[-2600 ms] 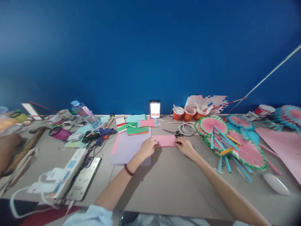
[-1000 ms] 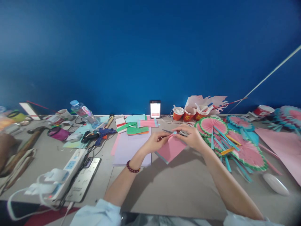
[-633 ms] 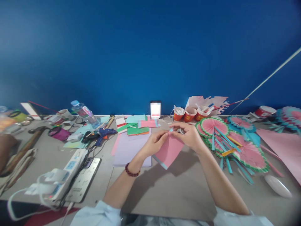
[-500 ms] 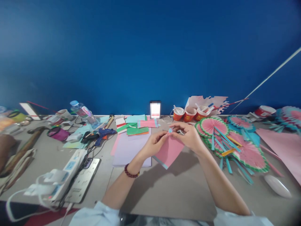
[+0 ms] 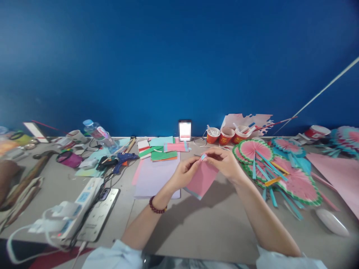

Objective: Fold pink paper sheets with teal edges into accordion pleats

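A pink sheet of paper [image 5: 202, 180] with light blue edges hangs at a slant over the grey table. My left hand [image 5: 185, 171] pinches its upper corner between thumb and fingers. My right hand [image 5: 221, 160] grips the same blue-edged corner from the other side, fingertips almost meeting the left ones. The exact fold between the fingertips is too small to make out. To the right of my right hand lie pink, green-edged pleated paper fans [image 5: 255, 150] with blue strips. Left of the held paper is a stack of lilac paper [image 5: 157, 179].
Green paper pieces [image 5: 164, 155] lie on the stack. A blue glue gun [image 5: 123, 160], water bottle [image 5: 101, 135], power strip [image 5: 82, 205] and phone [image 5: 98, 216] are on the left. Red paper cups [image 5: 226, 136] stand at the back; a white mouse [image 5: 332, 222] sits at right.
The pink paper's lower end has risen slightly and tilted. My fingers shift a little at its upper corner, where more of the blue edge shows. Both hands keep hold.
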Demonstrator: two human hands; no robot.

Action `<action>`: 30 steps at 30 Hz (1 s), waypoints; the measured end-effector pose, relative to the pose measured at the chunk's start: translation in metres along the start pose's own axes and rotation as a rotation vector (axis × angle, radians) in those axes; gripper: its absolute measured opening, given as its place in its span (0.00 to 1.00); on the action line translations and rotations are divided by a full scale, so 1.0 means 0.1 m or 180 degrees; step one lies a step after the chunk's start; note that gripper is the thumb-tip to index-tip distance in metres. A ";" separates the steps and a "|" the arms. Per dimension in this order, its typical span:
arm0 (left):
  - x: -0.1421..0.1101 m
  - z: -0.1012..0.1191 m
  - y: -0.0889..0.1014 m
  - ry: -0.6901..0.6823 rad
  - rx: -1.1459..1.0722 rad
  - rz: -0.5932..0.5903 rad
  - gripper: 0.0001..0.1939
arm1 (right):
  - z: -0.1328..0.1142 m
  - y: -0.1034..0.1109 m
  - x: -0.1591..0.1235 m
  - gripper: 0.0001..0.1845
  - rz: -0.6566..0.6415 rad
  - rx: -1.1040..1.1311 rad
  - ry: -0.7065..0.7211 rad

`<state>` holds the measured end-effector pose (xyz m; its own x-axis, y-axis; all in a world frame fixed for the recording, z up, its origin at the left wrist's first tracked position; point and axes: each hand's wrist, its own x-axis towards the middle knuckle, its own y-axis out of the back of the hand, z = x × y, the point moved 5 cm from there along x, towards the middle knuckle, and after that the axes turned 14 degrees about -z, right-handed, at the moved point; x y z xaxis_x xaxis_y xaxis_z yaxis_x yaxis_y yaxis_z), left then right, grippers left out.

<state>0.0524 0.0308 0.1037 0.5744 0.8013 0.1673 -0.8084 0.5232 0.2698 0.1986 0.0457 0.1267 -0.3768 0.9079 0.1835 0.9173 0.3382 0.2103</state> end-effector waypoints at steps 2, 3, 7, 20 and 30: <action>0.00 0.01 0.00 -0.0070 0.0037 0.0049 0.18 | 0.02 -0.01 0.00 0.18 0.0010 0.0173 -0.0078; -0.01 0.02 0.00 -0.0113 0.0051 0.0073 0.18 | 0.03 -0.02 0.00 0.19 0.0000 0.0246 -0.0119; -0.02 0.03 0.00 -0.0241 0.0075 0.0118 0.18 | 0.05 -0.04 -0.01 0.20 -0.0025 0.0426 -0.0221; -0.01 0.02 0.00 -0.0166 0.0274 0.0140 0.18 | 0.06 0.00 -0.01 0.19 0.0119 0.0288 -0.0185; -0.03 0.09 0.03 -0.0215 0.0653 0.0323 0.16 | 0.08 -0.02 0.00 0.20 0.0042 0.0371 -0.0243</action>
<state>0.0496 0.0277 0.1124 0.5043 0.8220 0.2645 -0.8234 0.3654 0.4342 0.1972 0.0472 0.1187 -0.3579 0.9271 0.1109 0.9325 0.3487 0.0944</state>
